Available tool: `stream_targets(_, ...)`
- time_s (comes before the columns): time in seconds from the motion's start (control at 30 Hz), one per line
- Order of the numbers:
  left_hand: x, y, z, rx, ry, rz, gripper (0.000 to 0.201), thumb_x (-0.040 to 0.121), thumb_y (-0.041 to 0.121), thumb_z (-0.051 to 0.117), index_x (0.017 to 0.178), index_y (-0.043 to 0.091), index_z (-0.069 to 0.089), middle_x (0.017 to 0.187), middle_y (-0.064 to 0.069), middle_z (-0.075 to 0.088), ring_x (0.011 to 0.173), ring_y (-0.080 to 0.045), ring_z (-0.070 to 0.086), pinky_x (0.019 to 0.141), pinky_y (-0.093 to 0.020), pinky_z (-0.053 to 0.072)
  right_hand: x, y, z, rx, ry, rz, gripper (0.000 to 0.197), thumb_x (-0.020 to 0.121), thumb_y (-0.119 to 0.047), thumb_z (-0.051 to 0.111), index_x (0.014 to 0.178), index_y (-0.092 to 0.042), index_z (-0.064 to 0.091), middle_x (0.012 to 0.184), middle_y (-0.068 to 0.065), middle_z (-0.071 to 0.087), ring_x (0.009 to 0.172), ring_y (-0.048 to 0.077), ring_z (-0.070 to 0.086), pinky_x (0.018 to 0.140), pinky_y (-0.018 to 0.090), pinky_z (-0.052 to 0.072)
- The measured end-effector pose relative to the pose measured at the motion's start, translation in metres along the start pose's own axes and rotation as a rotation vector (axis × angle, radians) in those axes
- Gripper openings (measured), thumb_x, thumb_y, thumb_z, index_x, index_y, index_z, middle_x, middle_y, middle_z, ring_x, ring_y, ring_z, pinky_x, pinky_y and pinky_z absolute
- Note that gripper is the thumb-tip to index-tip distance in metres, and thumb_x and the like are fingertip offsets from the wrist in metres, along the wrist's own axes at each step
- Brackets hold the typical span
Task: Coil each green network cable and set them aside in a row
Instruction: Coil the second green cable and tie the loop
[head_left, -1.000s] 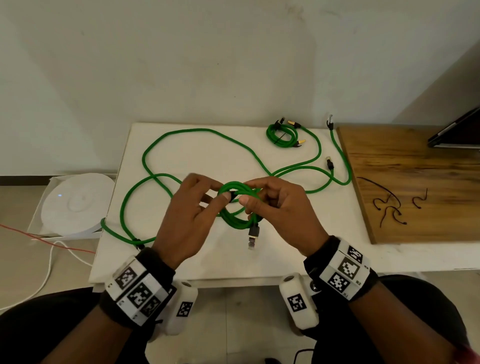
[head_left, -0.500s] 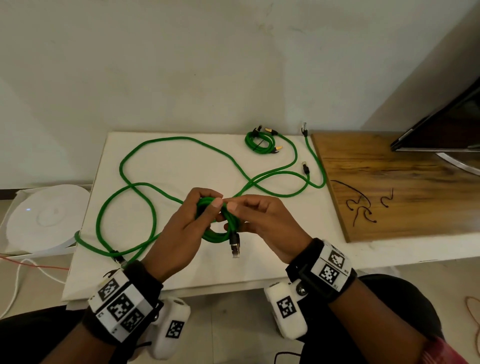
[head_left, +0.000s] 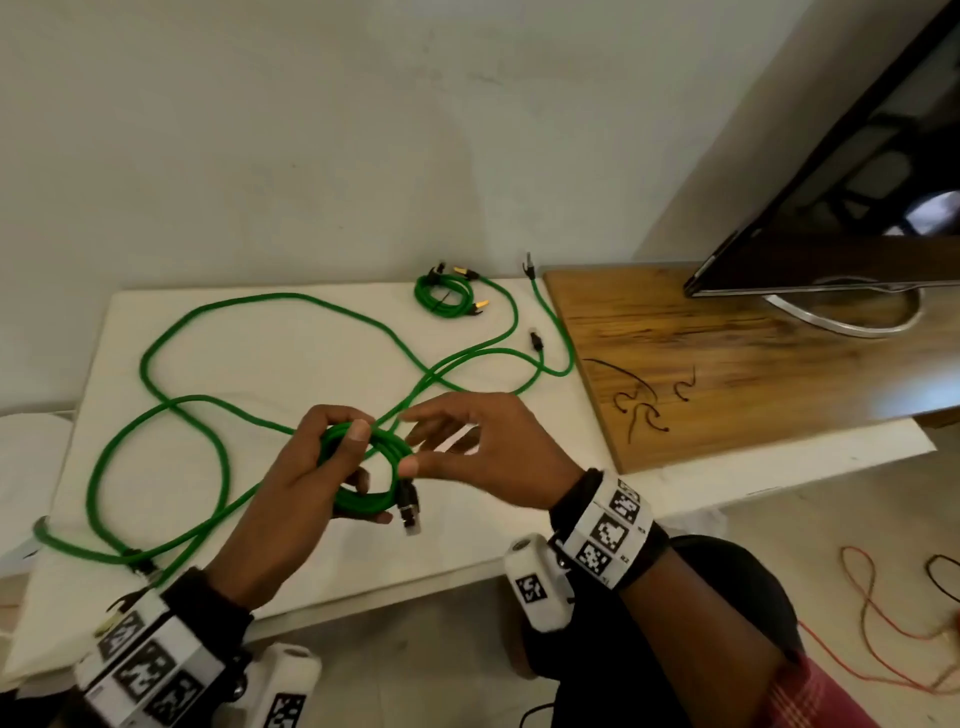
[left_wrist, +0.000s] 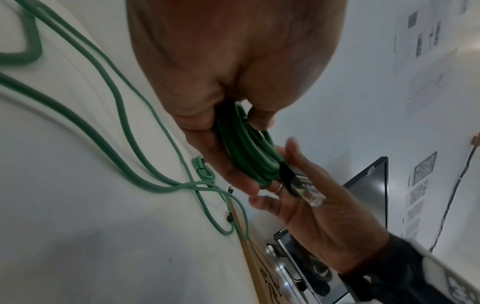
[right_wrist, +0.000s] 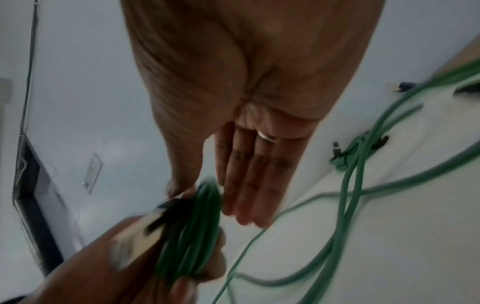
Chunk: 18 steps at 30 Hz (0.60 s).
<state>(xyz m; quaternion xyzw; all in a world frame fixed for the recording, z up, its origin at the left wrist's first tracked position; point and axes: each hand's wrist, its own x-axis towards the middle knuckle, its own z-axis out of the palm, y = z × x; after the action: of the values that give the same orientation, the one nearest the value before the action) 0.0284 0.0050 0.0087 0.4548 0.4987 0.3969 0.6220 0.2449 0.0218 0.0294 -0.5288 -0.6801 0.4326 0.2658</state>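
My left hand (head_left: 353, 447) grips a small coil of green network cable (head_left: 363, 501) above the white table (head_left: 291, 353), thumb over its top. The coil's clear plug (head_left: 409, 514) hangs down at its right side. My right hand (head_left: 415, 441) is beside the coil with fingers straight and spread, only the thumb tip touching it. The left wrist view shows the coil (left_wrist: 246, 152) and plug (left_wrist: 303, 189) in front of the right palm (left_wrist: 311, 216). The cable's loose length (head_left: 218, 415) loops over the table. A finished coil (head_left: 447, 301) lies at the back.
A second loose green cable (head_left: 550, 332) runs by a wooden board (head_left: 727, 364) on the right, which carries black twist ties (head_left: 641, 410) and a monitor stand (head_left: 841, 317). An orange wire (head_left: 872, 623) lies on the floor at the right.
My right hand has let go of the top of the coil and spread its fingers. The left hand keeps hold of the coil. The head view has swung to the right.
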Motion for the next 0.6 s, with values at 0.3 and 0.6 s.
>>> stream_targets(0.3,0.0,0.005,0.002,-0.03,0.089,0.015,0.021,0.097,0.031,0.063,0.099,0.01,0.066,0.069,0.004,0.057,0.069,-0.023,0.053,0.054,-0.039,0.056,-0.014,0.104,-0.129,-0.534,0.582,0.518,0.007,0.086,-0.019,0.069,0.08,-0.022,0.073,0.075,-0.007,0.072,0.074,0.017,0.07,0.076,0.039,0.062)
stream_targets(0.6,0.008,0.003,-0.001,-0.07,0.092,-0.033,0.052,0.073,0.056,0.084,0.094,0.012,0.068,0.069,-0.004,0.048,0.064,-0.022,0.052,0.054,-0.039,0.055,-0.013,0.133,-0.124,-0.646,0.58,0.723,0.006,0.086,-0.021,0.067,0.087,-0.018,0.072,0.084,0.004,0.072,0.078,0.025,0.069,0.072,0.035,0.06)
